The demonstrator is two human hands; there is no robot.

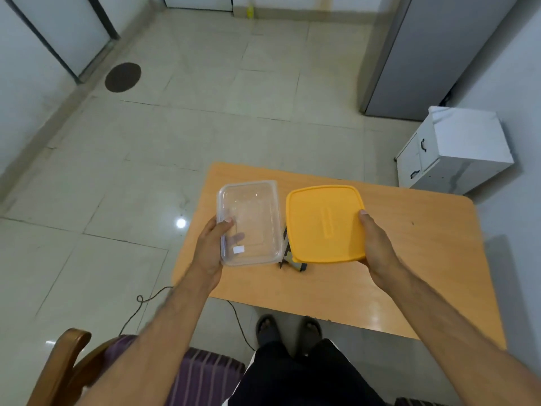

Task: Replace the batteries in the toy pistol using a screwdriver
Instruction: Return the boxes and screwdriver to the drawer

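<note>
My left hand (209, 247) grips a clear plastic box (251, 218) by its left edge, above the left part of the small wooden table (409, 253). My right hand (377, 247) holds a yellow square lid (323, 224) by its right edge, thumb on top. Between and under the two, a dark object with yellow marks (292, 259) lies on the table, mostly hidden by the lid. I cannot tell whether it is the toy pistol. No screwdriver or batteries show.
A white cabinet (456, 150) stands on the floor beyond the table's far right corner, with a grey fridge (439, 54) behind it. A wooden chair with a striped cushion (199, 373) is at the bottom left. A cable (237, 320) runs under the table.
</note>
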